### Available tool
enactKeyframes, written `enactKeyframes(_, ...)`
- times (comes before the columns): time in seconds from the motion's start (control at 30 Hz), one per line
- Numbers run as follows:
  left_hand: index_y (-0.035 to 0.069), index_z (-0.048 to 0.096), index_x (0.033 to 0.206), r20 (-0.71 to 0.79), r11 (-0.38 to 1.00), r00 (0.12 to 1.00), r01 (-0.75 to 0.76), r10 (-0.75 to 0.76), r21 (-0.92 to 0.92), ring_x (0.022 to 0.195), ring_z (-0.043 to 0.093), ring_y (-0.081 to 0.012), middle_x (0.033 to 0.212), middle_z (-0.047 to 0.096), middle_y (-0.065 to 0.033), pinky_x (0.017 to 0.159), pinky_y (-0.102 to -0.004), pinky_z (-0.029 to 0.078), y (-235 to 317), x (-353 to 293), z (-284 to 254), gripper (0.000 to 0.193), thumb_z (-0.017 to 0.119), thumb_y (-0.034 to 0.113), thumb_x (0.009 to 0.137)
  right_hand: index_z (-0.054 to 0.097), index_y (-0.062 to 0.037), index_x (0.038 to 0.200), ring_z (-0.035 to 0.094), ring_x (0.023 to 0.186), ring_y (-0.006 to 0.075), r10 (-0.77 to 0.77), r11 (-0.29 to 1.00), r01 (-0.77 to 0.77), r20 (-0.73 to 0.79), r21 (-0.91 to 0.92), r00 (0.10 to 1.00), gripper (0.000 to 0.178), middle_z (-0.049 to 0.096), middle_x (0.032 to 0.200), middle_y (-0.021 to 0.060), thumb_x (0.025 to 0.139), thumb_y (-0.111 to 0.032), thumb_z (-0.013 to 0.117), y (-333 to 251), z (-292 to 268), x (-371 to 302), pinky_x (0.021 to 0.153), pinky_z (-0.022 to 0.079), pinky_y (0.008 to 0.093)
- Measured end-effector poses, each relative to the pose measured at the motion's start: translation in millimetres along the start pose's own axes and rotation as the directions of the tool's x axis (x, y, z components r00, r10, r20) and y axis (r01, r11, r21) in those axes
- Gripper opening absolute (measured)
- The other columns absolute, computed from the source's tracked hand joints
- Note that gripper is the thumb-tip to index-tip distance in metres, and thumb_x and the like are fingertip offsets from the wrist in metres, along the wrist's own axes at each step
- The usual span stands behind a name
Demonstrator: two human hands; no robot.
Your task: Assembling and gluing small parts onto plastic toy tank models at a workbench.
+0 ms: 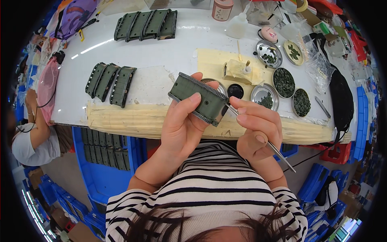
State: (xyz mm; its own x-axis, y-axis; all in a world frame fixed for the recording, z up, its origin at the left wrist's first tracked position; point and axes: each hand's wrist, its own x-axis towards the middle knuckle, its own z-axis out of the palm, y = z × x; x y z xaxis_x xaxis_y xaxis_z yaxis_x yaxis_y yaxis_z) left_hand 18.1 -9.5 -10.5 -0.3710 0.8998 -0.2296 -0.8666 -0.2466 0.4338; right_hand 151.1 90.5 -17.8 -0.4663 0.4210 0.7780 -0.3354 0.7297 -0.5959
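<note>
My left hand grips a curved dark-green panel with toothed grey-green rims along both long sides and a small round hole. The thumb presses on its face, with the fingers behind. My right hand is closed around slim metal tweezers, whose pointed tip meets the panel's right end. Whether the tip pinches a small piece is too small to tell. Just beyond the hands are a small black pot and a metal dish of tiny green pieces.
Similar green panels stand in a back row and a left row. Round tins of green bits lie right, near a tape-covered block and a loose metal tool. A blue crate holds more panels; another person sits left.
</note>
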Motion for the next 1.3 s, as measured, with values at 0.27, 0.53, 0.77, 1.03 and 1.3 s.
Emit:
enactKeyframes(0.27,0.002,0.027,0.142,0.186,0.999,0.983,0.020,-0.015,-0.027,0.111,0.059,-0.0250,0.125,0.052,-0.0236,0.088,-0.0324,0.057,17,13,-5,0.052,0.043,0.027,0.100,0.057,-0.0020,0.110,0.064,0.103,0.0328,0.103,0.972,-0.112,0.053,0.208,0.993,0.042,0.058,0.102,0.0133,0.094,-0.040,0.051,0,-4,2,0.082,0.054,0.0335)
enactKeyframes(0.53,0.004,0.044,0.123,0.107,0.944,0.984,0.168,-0.143,-0.284,0.093,0.065,-0.0211,0.108,0.060,-0.0149,0.078,-0.0265,0.059,24,18,-5,0.061,0.053,0.054,0.088,0.059,-0.0025,0.099,0.068,0.084,0.0343,-0.062,0.998,0.060,0.089,0.024,0.994,0.049,0.057,0.090,0.0127,0.097,-0.047,0.040,-5,5,33,0.070,0.057,0.0353)
enactKeyframes(0.77,0.002,0.055,0.099,-0.026,0.907,0.973,0.203,-0.229,-0.370,0.080,0.066,-0.0168,0.091,0.062,-0.0078,0.073,-0.0223,0.059,26,18,2,0.057,0.063,0.056,0.081,0.061,-0.0004,0.099,0.069,0.085,0.0336,-0.177,0.980,0.189,0.167,-0.060,0.970,0.052,0.060,0.091,0.0144,0.092,-0.050,0.046,-7,4,47,0.072,0.057,0.0338)
enactKeyframes(1.03,0.003,0.054,0.098,-0.046,0.929,0.981,0.163,-0.189,-0.333,0.080,0.066,-0.0153,0.090,0.061,-0.0079,0.073,-0.0218,0.059,23,15,4,0.056,0.063,0.056,0.081,0.065,-0.0016,0.101,0.068,0.089,0.0329,-0.213,0.949,0.270,0.299,-0.164,0.930,0.045,0.063,0.095,0.0139,0.082,-0.042,0.060,-6,-5,51,0.074,0.057,0.0352)
enactKeyframes(1.3,0.007,0.055,0.099,-0.076,0.967,0.990,0.096,-0.117,-0.234,0.081,0.067,-0.0166,0.091,0.062,-0.0081,0.075,-0.0248,0.059,23,13,3,0.052,0.062,0.056,0.082,0.067,-0.0025,0.101,0.068,0.091,0.0324,-0.226,0.933,0.296,0.309,-0.203,0.924,0.042,0.063,0.095,0.0134,0.079,-0.038,0.064,-7,-2,51,0.074,0.057,0.0343)
